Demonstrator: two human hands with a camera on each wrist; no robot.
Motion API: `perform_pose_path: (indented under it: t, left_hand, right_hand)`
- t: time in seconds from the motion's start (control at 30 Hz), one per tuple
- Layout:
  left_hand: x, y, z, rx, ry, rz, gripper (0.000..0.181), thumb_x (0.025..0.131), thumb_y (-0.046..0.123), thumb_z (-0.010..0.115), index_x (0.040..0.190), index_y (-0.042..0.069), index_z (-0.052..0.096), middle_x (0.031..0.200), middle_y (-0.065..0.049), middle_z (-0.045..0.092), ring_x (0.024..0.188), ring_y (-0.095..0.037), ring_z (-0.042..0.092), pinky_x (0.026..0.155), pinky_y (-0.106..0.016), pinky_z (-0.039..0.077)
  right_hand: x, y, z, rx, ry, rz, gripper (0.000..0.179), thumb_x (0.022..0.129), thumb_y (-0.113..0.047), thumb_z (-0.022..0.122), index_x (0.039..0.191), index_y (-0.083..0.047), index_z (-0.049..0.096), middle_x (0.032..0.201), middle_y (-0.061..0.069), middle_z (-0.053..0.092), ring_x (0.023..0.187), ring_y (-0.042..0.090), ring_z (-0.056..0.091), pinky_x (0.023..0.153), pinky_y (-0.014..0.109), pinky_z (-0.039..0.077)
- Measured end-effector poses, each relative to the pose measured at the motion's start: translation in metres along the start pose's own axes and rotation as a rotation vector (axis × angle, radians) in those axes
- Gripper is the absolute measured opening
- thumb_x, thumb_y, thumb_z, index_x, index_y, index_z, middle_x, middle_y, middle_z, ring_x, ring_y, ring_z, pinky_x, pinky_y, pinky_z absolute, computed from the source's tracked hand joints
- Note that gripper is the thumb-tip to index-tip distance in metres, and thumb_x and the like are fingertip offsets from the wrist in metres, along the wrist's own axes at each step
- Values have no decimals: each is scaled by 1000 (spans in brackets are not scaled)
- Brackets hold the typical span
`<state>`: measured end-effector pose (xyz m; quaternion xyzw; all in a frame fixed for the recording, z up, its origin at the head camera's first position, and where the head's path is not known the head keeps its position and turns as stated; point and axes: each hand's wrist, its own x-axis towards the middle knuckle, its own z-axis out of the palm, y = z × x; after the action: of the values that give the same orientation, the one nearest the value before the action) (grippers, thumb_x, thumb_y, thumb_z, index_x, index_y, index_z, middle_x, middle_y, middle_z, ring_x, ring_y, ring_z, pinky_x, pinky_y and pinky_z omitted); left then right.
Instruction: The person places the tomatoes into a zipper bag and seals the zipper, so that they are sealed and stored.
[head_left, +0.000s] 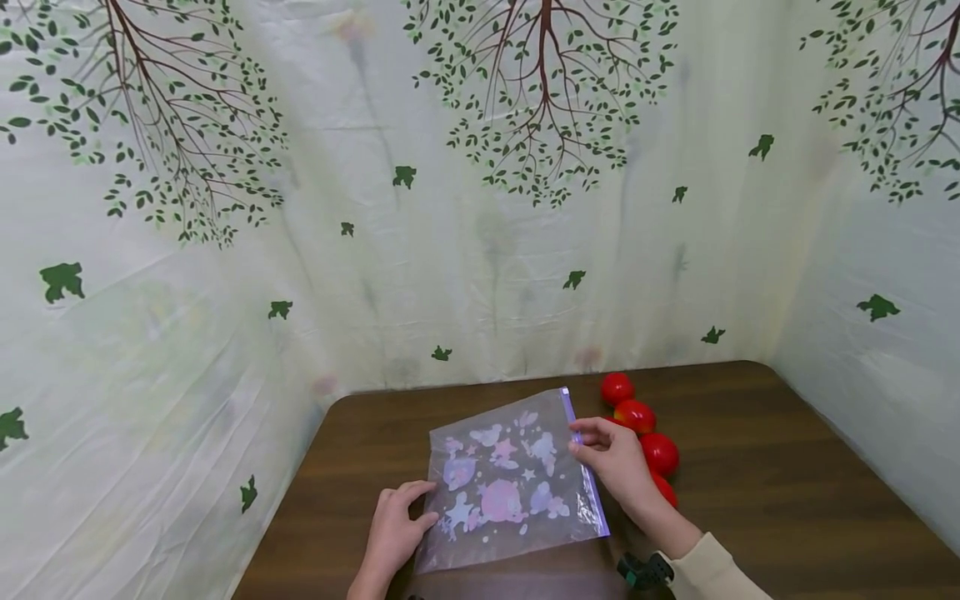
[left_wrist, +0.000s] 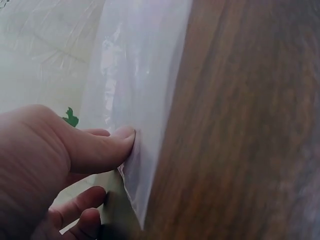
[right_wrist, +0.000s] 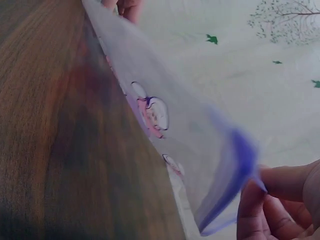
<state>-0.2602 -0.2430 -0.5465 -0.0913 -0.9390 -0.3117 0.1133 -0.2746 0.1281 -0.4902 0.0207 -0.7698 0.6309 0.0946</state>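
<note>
Here, the left hand (head_left: pixel 395 532) pinches the left edge of a translucent, cartoon-printed plastic bag (head_left: pixel 501 500), which is held over a brown worktop (head_left: pixel 787 492); the right hand (head_left: pixel 618 462) pinches the bag's purple zip strip (head_left: pixel 597 508); just right of the bag sit several round red objects (head_left: pixel 660 454).

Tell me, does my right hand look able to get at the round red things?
Probably, once free: your right hand appears close beside the round red things, with nothing visibly between, but it's pinching the bag's purple edge.
</note>
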Motion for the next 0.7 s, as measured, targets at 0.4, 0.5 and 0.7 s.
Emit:
perform_pose_path:
  t: [0.4, 0.5, 0.7]
  left_hand:
    - [0, -4, 2, -118, 39, -111, 41, 77, 16, 87, 116, 20, 75, 113, -6, 69, 98, -25, 55, 81, -46, 48]
    - [1, -5, 0, -149, 67, -111, 41, 77, 20, 88, 117, 19, 75, 112, -5, 70, 98, -26, 59, 82, -48, 49]
    - [8, 6, -5, -238, 106, -85, 47, 79, 24, 87, 123, 17, 73, 121, -2, 70, 113, -32, 63, 91, -53, 51]
  right_hand:
    - [-1, -3, -2, 46, -26, -21, 39, 88, -7, 78, 126, -11, 70, 102, 12, 72, 90, 26, 68, 77, 25, 57]
    - [-2, -6, -2, 52, -39, -24, 45, 88, -5, 76, 131, -13, 67, 108, 14, 72, 92, 27, 68, 78, 26, 57]
    - [-3, -19, -4, 83, -77, -17, 55, 89, 1, 72, 141, -11, 58, 119, 21, 68, 97, 33, 68, 79, 31, 58]
